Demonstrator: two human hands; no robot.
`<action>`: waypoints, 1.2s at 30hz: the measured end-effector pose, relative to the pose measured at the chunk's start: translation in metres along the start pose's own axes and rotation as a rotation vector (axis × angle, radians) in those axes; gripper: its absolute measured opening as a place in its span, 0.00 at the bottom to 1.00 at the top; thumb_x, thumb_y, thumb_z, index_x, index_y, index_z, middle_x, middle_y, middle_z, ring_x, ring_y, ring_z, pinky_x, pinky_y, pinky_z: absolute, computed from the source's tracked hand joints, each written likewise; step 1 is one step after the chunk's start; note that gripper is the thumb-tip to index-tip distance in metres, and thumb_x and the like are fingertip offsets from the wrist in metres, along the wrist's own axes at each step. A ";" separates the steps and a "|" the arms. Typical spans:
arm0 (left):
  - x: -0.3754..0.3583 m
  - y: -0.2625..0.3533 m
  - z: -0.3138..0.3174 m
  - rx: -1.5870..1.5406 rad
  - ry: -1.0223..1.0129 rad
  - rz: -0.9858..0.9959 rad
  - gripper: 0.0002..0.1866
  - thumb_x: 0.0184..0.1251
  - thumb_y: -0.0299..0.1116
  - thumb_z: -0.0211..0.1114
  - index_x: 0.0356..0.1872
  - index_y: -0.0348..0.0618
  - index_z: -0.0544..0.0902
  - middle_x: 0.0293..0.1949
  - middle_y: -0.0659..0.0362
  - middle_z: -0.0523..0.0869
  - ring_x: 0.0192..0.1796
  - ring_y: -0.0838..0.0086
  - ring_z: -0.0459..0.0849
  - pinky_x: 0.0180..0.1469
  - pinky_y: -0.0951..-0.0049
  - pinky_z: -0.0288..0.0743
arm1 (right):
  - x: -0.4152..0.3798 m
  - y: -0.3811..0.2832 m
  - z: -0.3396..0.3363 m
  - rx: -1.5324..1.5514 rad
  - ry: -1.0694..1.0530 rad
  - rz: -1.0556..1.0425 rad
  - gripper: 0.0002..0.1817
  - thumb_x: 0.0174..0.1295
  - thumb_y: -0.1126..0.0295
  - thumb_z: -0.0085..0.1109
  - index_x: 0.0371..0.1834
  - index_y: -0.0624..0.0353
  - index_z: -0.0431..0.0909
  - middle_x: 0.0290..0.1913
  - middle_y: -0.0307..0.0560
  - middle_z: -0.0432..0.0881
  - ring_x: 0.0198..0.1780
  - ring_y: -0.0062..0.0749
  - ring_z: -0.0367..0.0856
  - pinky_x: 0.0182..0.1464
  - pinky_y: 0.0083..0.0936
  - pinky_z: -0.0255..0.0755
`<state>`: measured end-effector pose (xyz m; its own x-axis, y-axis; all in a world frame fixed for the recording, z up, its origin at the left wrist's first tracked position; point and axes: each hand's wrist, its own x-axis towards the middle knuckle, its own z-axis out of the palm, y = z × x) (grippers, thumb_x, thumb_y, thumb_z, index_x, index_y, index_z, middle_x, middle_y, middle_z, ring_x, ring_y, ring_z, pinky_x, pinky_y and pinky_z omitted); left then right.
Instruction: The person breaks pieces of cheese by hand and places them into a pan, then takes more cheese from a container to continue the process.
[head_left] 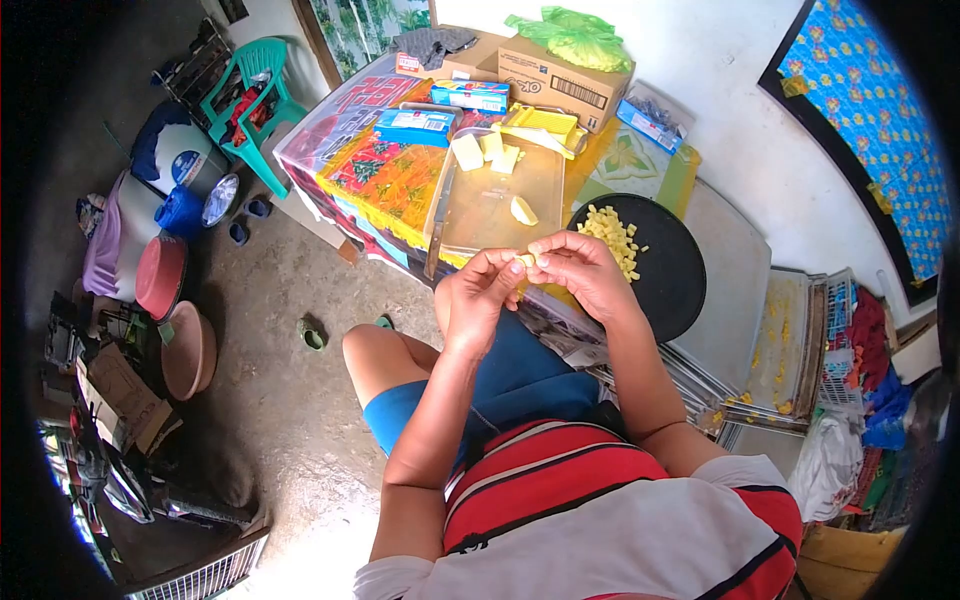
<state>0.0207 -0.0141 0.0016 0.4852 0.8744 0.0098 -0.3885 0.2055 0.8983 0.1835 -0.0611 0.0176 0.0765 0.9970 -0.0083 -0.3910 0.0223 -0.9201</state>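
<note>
My left hand and my right hand meet above the table's near edge. Fingertips of both hands pinch a small pale-yellow piece, its exact make-up too small to tell. Just beyond them lies a cutting board bearing several yellow cheese blocks and a separate cheese wedge. Along the board's left side rests a knife. To the right of my hands, a round black tray carries many small yellow cheese cubes, heaped on its left part.
Blue boxes, a yellow slotted rack and a cardboard box stand at the table's back. Stacked metal trays sit at the right. A green chair, basins and slippers occupy the floor at left.
</note>
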 end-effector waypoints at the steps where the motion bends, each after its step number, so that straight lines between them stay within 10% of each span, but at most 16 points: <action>1: 0.000 -0.001 -0.002 -0.024 -0.007 -0.014 0.06 0.67 0.32 0.63 0.41 0.43 0.80 0.29 0.64 0.82 0.24 0.84 0.74 0.25 0.83 0.68 | -0.001 -0.001 0.001 0.014 0.002 0.005 0.10 0.61 0.76 0.61 0.45 0.66 0.78 0.39 0.43 0.82 0.39 0.23 0.82 0.44 0.20 0.77; 14: 0.000 0.001 -0.007 -0.439 -0.029 -0.185 0.06 0.66 0.30 0.63 0.40 0.40 0.80 0.28 0.61 0.82 0.23 0.79 0.77 0.26 0.79 0.72 | 0.001 0.000 -0.002 0.146 0.031 0.065 0.12 0.67 0.69 0.54 0.49 0.64 0.75 0.40 0.46 0.82 0.40 0.26 0.82 0.44 0.25 0.79; 23: 0.001 -0.014 -0.011 0.280 0.034 0.146 0.06 0.67 0.28 0.62 0.42 0.42 0.79 0.29 0.65 0.81 0.28 0.84 0.77 0.28 0.84 0.71 | 0.001 0.007 -0.001 0.415 -0.038 0.196 0.08 0.67 0.65 0.55 0.42 0.58 0.75 0.35 0.39 0.77 0.34 0.23 0.78 0.37 0.25 0.77; 36: -0.003 -0.024 -0.009 0.295 -0.018 0.353 0.05 0.68 0.26 0.60 0.43 0.38 0.77 0.38 0.63 0.78 0.38 0.80 0.83 0.37 0.81 0.78 | -0.002 0.008 0.010 0.180 -0.079 0.190 0.06 0.62 0.67 0.62 0.38 0.54 0.76 0.31 0.33 0.76 0.31 0.16 0.73 0.32 0.21 0.74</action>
<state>0.0210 -0.0176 -0.0237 0.3777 0.8603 0.3425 -0.2938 -0.2395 0.9254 0.1711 -0.0617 0.0137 -0.0830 0.9870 -0.1374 -0.5492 -0.1603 -0.8202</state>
